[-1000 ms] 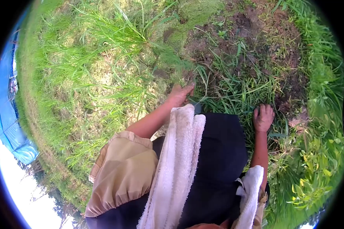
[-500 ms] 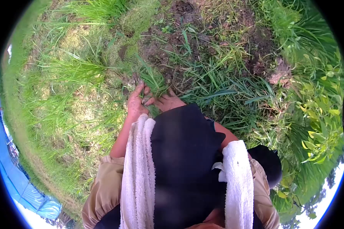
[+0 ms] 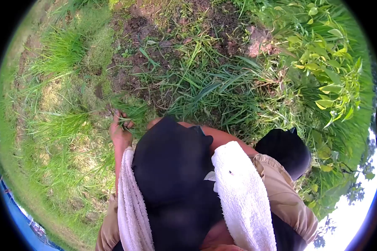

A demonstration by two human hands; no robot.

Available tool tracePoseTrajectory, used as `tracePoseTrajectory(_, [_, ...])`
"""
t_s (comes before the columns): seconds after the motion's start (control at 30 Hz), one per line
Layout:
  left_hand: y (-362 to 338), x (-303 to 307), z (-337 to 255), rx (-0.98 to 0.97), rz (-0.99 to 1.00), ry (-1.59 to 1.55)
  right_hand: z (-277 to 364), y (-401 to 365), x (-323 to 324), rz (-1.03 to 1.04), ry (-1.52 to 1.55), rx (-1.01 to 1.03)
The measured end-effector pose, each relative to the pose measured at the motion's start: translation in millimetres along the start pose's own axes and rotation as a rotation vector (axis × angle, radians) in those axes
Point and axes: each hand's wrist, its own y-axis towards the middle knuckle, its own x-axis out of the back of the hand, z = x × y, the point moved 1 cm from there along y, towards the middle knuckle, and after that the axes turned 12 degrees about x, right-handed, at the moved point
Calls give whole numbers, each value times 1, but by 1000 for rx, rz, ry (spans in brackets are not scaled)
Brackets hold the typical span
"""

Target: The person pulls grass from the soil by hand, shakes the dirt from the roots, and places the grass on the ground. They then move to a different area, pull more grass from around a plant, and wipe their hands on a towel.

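Observation:
My left hand [image 3: 120, 129] is low at the ground on the left, its fingers curled around the base of a tuft of green grass [image 3: 133, 109]. The blades fan out to the right of the fingers. Only a small part of my right hand [image 3: 154, 122] shows past the edge of my black clothing [image 3: 171, 163]; its fingers are hidden. My right forearm [image 3: 224, 140] reaches across from the right. Bare brown soil [image 3: 127, 71] lies just beyond the tuft.
Loose, flattened grass blades [image 3: 213, 90] cover the ground ahead. Standing grass clumps [image 3: 63, 50] grow on the left, and a leafy plant [image 3: 331, 71] on the right. A white towel [image 3: 243, 192] hangs from my shoulders. A dark rounded shape [image 3: 282, 152] is beside my right arm.
The view has swung to the right, so the scene sits further left. My right hand has moved away from the left one and mostly behind the black clothing. The left still grips grass.

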Motion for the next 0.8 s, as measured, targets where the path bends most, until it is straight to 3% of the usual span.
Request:
tracePoseTrajectory(0.07, [-12, -16, -3, -57, -64, 118, 2, 3, 24, -340, 722, -389])
tracePoseTrajectory(0.1, [-8, -10, -5, -81, -55, 221, 2, 2, 45, -392, 748, -423])
tracePoseTrajectory(0.13, [-5, -11, 0, -55, 16, 239, 17, -6, 90, -251, 335, -212])
tracePoseTrajectory(0.17, [2, -17, 3, -34, 88, 261, 10, -7, 115, -114, 161, -191])
tracePoseTrajectory(0.2, [6, -23, 5, -22, 148, 276, 5, -12, 144, -56, 75, -183])
tracePoseTrajectory(0.27, [-8, -84, 22, 190, 405, 167, 19, -20, 187, -25, 126, -205])
tracePoseTrajectory(0.3, [-15, -109, 33, 263, 557, 176, 35, -24, 197, -150, 28, -71])
tracePoseTrajectory(0.33, [-18, -129, 44, 379, 738, 229, 62, -24, 217, 42, 49, -298])
tracePoseTrajectory(0.37, [-5, -133, 59, 588, 849, 231, 71, -30, 222, -38, -11, -333])
tracePoseTrajectory(0.4, [-2, -148, 68, 535, 819, 291, 62, -42, 225, -148, -74, -226])
tracePoseTrajectory(0.43, [-13, -157, 62, 502, 920, 353, 46, -58, 235, -197, -109, -195])
tracePoseTrajectory(0.47, [-23, -160, 53, 473, 1027, 426, 43, -76, 253, -123, -202, -197])
tracePoseTrajectory(0.5, [-25, -147, 49, 255, 995, 627, 54, -96, 271, -95, -267, -296])
tracePoseTrajectory(0.53, [-24, -134, 46, 50, 947, 832, 51, -125, 288, -30, -302, -331])
tracePoseTrajectory(0.57, [-25, -110, 42, 131, 695, 921, 50, -158, 302, -43, -269, -309])
tracePoseTrajectory(0.6, [-3, -75, 52, 185, 430, 906, 32, -208, 324, 53, -476, -408])
tracePoseTrajectory(0.63, [19, -30, 60, -281, 39, 1384, 53, -218, 334, 117, -585, -471])
tracePoseTrajectory(0.67, [4, -1, 48, -450, -286, 1627, 74, -226, 344, 179, -694, -542])
tracePoseTrajectory(0.73, [-21, 40, 27, -409, -587, 1776, 60, -275, 344, 138, -1067, -443])
tracePoseTrajectory(0.8, [-34, 69, 17, -99, -809, 1863, 52, -281, 342, 113, -1260, -440])
